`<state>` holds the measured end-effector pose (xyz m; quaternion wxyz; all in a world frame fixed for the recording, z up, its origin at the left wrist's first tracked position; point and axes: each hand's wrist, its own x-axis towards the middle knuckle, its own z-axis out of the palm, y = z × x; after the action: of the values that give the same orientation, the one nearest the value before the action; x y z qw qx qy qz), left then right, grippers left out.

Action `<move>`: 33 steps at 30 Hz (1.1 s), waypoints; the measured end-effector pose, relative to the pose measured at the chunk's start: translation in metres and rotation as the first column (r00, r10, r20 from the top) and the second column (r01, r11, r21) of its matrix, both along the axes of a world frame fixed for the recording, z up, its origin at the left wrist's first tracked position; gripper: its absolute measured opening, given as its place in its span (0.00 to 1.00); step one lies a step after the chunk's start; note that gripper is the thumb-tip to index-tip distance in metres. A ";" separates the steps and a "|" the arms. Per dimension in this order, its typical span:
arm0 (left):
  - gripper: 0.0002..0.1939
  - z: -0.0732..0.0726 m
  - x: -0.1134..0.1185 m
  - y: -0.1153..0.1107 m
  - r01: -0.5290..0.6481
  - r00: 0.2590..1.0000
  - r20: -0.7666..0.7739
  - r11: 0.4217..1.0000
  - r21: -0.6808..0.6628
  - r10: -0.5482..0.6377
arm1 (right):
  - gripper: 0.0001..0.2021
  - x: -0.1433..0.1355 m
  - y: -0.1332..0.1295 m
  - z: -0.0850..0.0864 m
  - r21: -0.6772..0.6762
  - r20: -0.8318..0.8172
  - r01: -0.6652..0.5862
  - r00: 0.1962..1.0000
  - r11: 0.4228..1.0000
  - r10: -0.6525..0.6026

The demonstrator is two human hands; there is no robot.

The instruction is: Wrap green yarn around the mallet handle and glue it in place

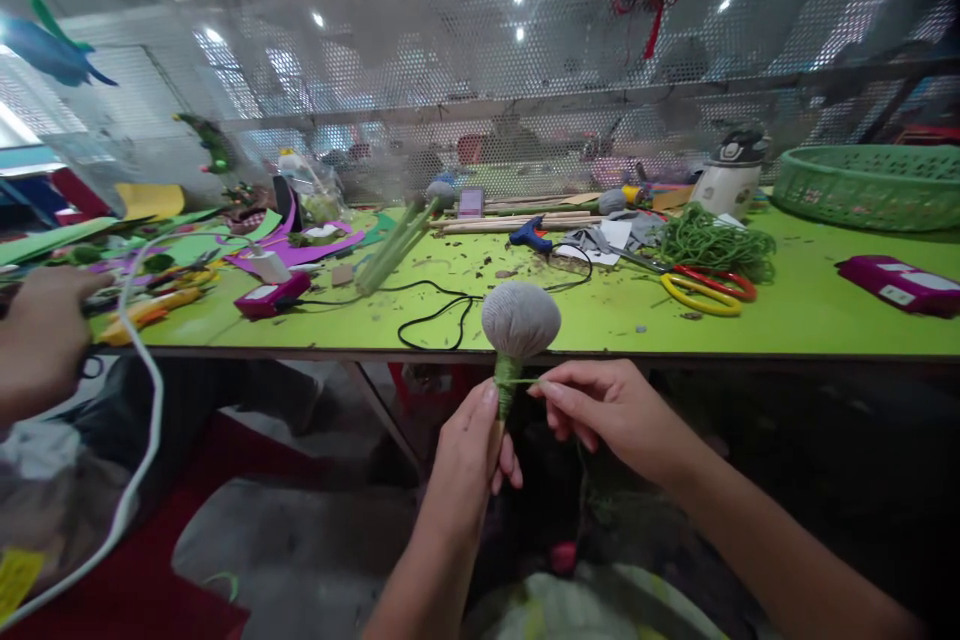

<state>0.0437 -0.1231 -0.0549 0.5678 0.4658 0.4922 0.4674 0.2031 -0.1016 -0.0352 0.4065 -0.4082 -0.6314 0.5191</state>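
Note:
A round grey fabric head (520, 320) sits on top of a stick whose upper part is wrapped in green yarn (507, 388). My left hand (474, 450) is closed round the stick just below the wrapping, holding it upright in front of the table's edge. To its right, my right hand (600, 407) pinches a green strand that runs taut, roughly level, from the wrapped part. Behind the grey head, a thin black cord (427, 318) curls on the green table (795, 320).
Scissors with red and yellow handles (701, 292), green yarn (712, 245), a blue glue gun (531, 236) and a green basket (862, 185) are on the table. Two purple devices (271, 295) lie apart. Another person's hand (45, 335) is at far left, near a white cable (156, 410).

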 end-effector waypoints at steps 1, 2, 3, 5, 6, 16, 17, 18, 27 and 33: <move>0.26 0.000 0.001 -0.001 -0.014 1.000 0.004 1.000 -0.007 0.014 | 0.12 -0.001 0.000 0.000 0.018 0.020 0.004 1.000 1.000 -0.004; 0.27 0.000 0.002 -0.003 -0.026 1.000 0.009 1.000 -0.015 0.027 | 0.12 -0.002 0.000 0.001 0.042 0.042 0.010 0.999 0.999 -0.012; 0.28 0.000 0.003 -0.004 -0.038 0.999 0.015 0.999 -0.020 0.038 | 0.12 -0.003 0.001 0.001 0.066 0.064 0.020 0.998 0.998 -0.024; 0.28 0.000 0.002 -0.005 -0.051 0.999 0.008 0.999 -0.017 0.052 | 0.12 -0.004 0.002 0.000 0.100 0.100 0.041 0.994 0.994 -0.052; 0.28 -0.001 0.002 -0.005 -0.050 0.999 -0.001 0.999 -0.012 0.050 | 0.12 -0.004 0.002 -0.001 0.115 0.117 0.046 0.991 0.992 -0.059; 0.21 -0.009 -0.004 0.001 -0.015 1.000 0.009 0.998 -0.055 0.015 | 0.10 0.000 0.003 -0.007 0.235 0.214 -0.026 0.976 0.972 -0.026; 0.21 -0.008 -0.003 0.000 -0.017 1.000 0.011 0.998 -0.065 0.017 | 0.10 0.000 0.002 -0.007 0.237 0.219 -0.034 0.976 0.971 -0.019; 0.20 -0.007 -0.003 0.000 -0.020 1.000 0.014 0.997 -0.071 0.022 | 0.10 0.000 0.002 -0.007 0.240 0.221 -0.039 0.975 0.970 -0.015; 0.15 -0.006 -0.003 -0.005 -0.077 0.997 -0.034 0.996 -0.034 0.075 | 0.10 0.001 -0.005 -0.009 0.251 0.238 -0.068 0.971 0.966 0.006; 0.17 -0.012 -0.001 -0.006 -0.095 0.995 -0.002 0.995 -0.028 0.095 | 0.10 0.001 -0.010 -0.008 0.255 0.214 -0.104 0.976 0.961 0.049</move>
<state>0.0422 -0.1292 -0.0668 0.5511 0.4339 0.5208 0.4867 0.2039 -0.1120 -0.0430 0.3694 -0.3770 -0.7489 0.4006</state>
